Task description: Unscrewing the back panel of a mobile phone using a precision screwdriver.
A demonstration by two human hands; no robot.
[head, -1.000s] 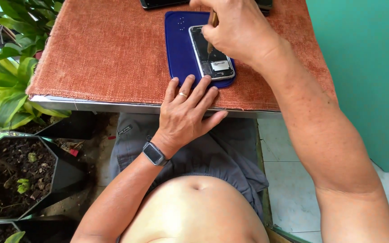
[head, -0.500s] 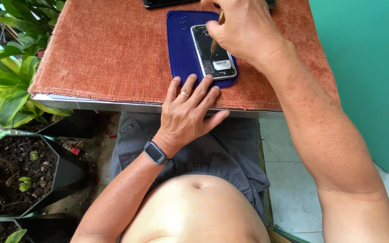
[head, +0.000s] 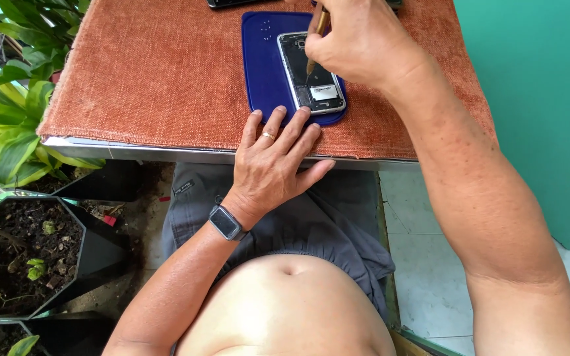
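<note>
An opened phone [head: 308, 78] with its back removed lies on a dark blue mat [head: 265, 66] on a table covered by a rust-orange cloth [head: 153, 72]. My right hand [head: 357, 43] grips a thin screwdriver [head: 316, 39] whose tip touches the phone's insides near the middle. My left hand [head: 275, 161] lies flat at the table's near edge, fingers spread, the fingertips on the mat's lower edge just below the phone. A watch [head: 225, 223] is on my left wrist and a ring on one finger.
A dark device [head: 232, 3] lies at the table's far edge. Green leafy plants [head: 8, 125] and black pots with soil [head: 28, 257] stand on the left. A teal wall [head: 536, 99] and pale tiled floor are on the right.
The view has shifted slightly. My right hand has brought the screwdriver's tip down onto the phone's inside; my left hand stays at the mat's edge.
</note>
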